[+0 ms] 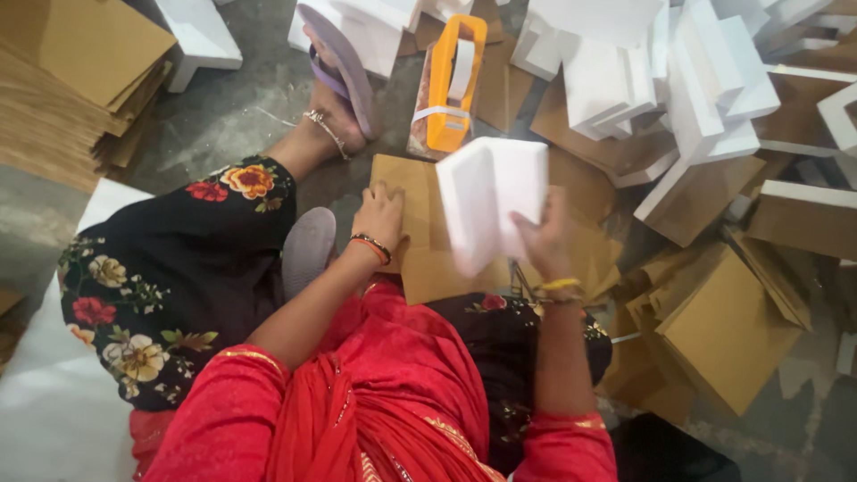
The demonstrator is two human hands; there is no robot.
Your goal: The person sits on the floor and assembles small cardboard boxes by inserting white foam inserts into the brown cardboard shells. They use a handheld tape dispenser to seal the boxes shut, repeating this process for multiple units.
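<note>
Head view: white foam block (491, 201) sits mid-frame, tilted, gripped at its lower right edge by the right hand (546, 239), fingers curled round that edge, thumb side hidden so exact pinch can't be told. Block hangs over a flat brown cardboard sheet (420, 241), just above it or touching — can't tell which. Left hand (379, 214) lies at 9 o'clock of the block, fingers together and pressed flat on the sheet, pinning it down. Step in hand looks like packing: foam being brought onto the cardboard, not yet seated. Next move, as a judgement, calls for squaring the block to the sheet's edges while the left hand holds the sheet steady, then a fold. Orange tape dispenser (453, 85) stands at 12 o'clock, just beyond the sheet. Sandalled foot (337, 98) at 11 o'clock, near the dispenser. Heap of white foam pieces (661, 80) at 1 to 2 o'clock, well apart from the hands. Folded brown boxes (728, 326) at 4 o'clock. Stack of cardboard sheets (76, 85) far at 10 o'clock. Grey concrete floor (232, 116) underneath.
</note>
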